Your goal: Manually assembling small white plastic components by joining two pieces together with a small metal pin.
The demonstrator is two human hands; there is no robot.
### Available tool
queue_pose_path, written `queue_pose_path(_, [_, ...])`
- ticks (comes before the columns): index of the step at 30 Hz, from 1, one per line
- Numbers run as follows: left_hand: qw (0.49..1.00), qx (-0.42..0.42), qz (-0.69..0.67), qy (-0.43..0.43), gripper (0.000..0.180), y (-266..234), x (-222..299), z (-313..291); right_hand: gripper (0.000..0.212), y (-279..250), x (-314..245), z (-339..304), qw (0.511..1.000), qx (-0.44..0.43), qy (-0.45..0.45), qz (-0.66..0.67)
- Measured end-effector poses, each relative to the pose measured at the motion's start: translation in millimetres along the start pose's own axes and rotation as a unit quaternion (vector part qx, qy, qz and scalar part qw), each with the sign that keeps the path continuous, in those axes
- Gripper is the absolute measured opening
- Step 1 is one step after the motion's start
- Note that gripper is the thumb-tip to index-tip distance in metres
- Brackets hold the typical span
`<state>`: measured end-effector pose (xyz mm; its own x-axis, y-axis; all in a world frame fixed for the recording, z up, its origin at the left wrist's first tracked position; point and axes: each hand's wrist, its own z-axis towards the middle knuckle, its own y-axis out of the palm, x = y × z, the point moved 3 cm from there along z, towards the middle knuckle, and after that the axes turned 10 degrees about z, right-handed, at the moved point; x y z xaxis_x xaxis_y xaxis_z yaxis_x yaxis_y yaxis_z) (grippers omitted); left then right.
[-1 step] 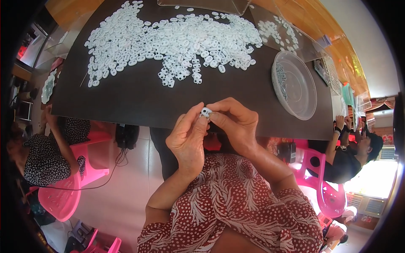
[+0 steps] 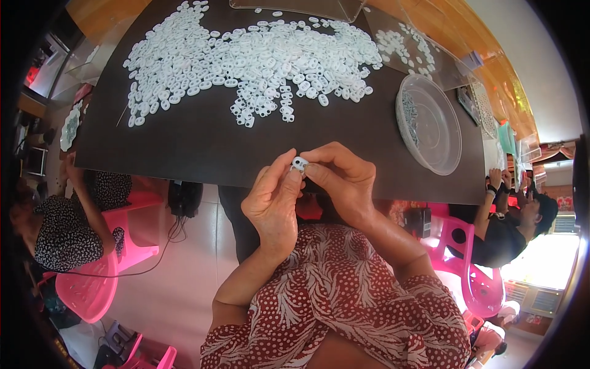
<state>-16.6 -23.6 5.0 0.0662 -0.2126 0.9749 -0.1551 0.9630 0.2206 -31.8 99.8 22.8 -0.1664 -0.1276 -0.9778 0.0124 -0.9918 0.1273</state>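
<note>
Between my fingertips, just above the table's near edge, is a small white plastic piece with dark holes (image 2: 298, 162). My left hand (image 2: 274, 206) pinches it from the left, thumb against forefinger. From the right, the thumb and forefinger of my right hand (image 2: 346, 182) close on the same piece, partly covering it. Beyond my hands spreads a large heap of white oval plastic pieces with holes (image 2: 270, 55). At its near side sit a cluster of similar small white pieces (image 2: 255, 106) and a short row of them (image 2: 286, 103).
On the right of the dark table (image 2: 184, 144) stands a round clear plastic tub (image 2: 439, 147) holding small metal parts (image 2: 410, 117). A clear tray (image 2: 301, 7) lies at the far edge. People sit to the left (image 2: 67, 230) and right (image 2: 510, 227) on pink chairs.
</note>
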Motion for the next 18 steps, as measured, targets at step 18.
queue_pose_path(18, [0.993,-0.015,-0.108,-0.046,0.022,-1,9,2,0.028,1,-11,4,0.983,-0.101,-0.106,-0.114])
